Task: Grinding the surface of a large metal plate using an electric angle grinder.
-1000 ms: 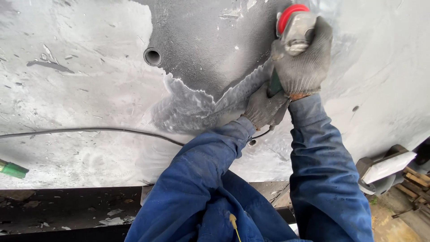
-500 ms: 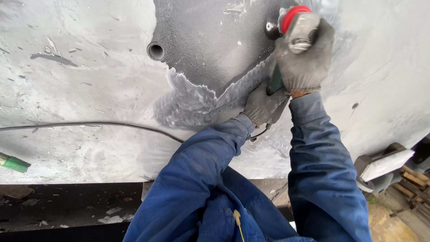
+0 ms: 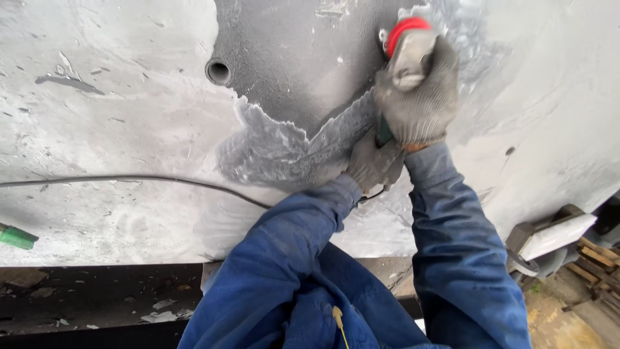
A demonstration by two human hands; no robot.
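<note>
Grinding of the coated metal surface is the step in hand. The right hand [image 3: 420, 97], in a grey knit glove, is wrapping closed around the head of a hand-held grinder [image 3: 405, 48], whose red guard is showing just above the knuckles, and is pressing the tool against the panel near the top of the view. The left hand [image 3: 373, 165], also gloved in grey, is gripping the rear body of the same tool just below and to the left of the right hand; only a short green part of the body is showing between the two gloves. Both blue sleeves [image 3: 452, 245] are reaching up from the bottom of the frame. The working end is sitting at the boundary where the dark grey bare area [image 3: 290, 64] is meeting the pale, flaking coating [image 3: 116, 116]; a ragged, shiny edge of stripped material [image 3: 284, 145] is running from the hands toward the left. A small round hole [image 3: 218, 71] is lying in the dark area, well apart from the tool. A thin dark cable [image 3: 129, 179] is crossing the pale surface toward the left sleeve. As a judgement, the next pass is calling for steady two-handed pressure and a slow sweep along the ragged edge, with the cable kept behind the tool. A green object [image 3: 16, 236] is lying at the left margin, and pale blocks [image 3: 555, 236] at the lower right.
</note>
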